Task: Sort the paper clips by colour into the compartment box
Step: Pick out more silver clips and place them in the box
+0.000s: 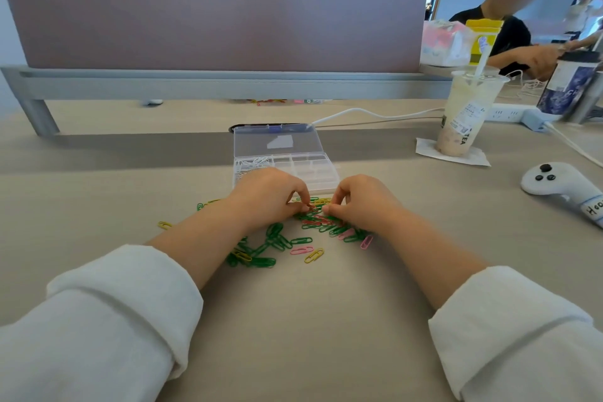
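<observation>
From the head camera, a beige desk (293, 320) is stretching away towards a mauve divider panel (208, 10). The paper clips (313, 225) are lying loose on the desk in front of the person, mostly green with red, pink and yellow mixed in. A denser green cluster (257, 251) is sitting nearer the left forearm, and a lone yellow clip (164, 224) is lying apart at the left.

The left hand (270, 196) is reaching over the far edge of the pile with its fingers curled. Its thumb and forefinger are closing narrowly together on one of the clips. The right hand (362, 202) is resting just beside it, fingers also curled and tips digging into the pile. Whether it is actually gripping a clip cannot be told. Both forearms are coming out of rolled white sleeves (107, 313).

The compartment box (313, 166), clear plastic, is standing just behind the hands with its lid (277, 140) lying open at the back. White clips (251, 165) are filling its far-left compartment, and the left hand is hiding the near-left part of the box.

To the right, a cup of milk tea (466, 114) with a straw is standing on a napkin (456, 155). A white controller (554, 183) is lying nearer the right edge, and a power strip (512, 114) is sitting beyond the cup. Another person (502, 26) in a dark top is sitting past the divider
</observation>
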`<state>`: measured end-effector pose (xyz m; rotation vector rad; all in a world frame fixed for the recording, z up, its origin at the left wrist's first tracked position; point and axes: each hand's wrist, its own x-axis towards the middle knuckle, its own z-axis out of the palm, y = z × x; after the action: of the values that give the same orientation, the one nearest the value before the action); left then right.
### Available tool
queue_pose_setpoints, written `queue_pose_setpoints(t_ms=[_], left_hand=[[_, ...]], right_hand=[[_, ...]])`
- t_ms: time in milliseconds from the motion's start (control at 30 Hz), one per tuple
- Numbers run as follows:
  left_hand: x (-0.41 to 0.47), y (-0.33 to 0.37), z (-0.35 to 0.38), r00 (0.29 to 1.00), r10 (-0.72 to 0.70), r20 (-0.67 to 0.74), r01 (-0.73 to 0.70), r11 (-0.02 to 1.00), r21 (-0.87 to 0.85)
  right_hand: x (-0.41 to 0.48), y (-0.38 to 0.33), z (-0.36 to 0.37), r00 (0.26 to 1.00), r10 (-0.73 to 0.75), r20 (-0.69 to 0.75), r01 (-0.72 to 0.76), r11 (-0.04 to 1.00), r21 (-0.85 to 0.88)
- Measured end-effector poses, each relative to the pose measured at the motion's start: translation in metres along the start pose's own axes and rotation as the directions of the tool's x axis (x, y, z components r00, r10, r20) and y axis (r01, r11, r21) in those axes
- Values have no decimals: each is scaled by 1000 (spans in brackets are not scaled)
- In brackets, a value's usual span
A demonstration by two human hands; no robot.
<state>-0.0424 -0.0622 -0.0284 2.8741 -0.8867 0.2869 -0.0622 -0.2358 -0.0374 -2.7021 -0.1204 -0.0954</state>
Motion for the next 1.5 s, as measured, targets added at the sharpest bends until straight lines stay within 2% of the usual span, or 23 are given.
queue_pose_setpoints(t_ms=[233,467,700,867,1267,1500], left_hand=[[-7,-2,0,1000,-8,26,9,999,-33],[-8,-2,1,1000,-22,12,22,1000,-6],[-9,-3,4,1000,-10,-15,11,999,35],[-8,-3,8,998,-16,-66,13,998,-55],[-9,-4,12,1000,-29,-9,26,977,-214],[-7,-5,12,1000,7,-5,-8,996,-91]], right_hand=[[-3,-4,-6,999,-17,51,17,1000,5],[-4,0,-11,1000,19,-25,-20,997,-68],[-2,-2,-9,1000,2,-13,-4,991,-131],[-6,-1,-13,1000,5,-9,-6,993,-119],[-7,-7,-10,999,11,38,-7,995,-99],[-8,-2,-18,999,15,31,-13,998,-68]])
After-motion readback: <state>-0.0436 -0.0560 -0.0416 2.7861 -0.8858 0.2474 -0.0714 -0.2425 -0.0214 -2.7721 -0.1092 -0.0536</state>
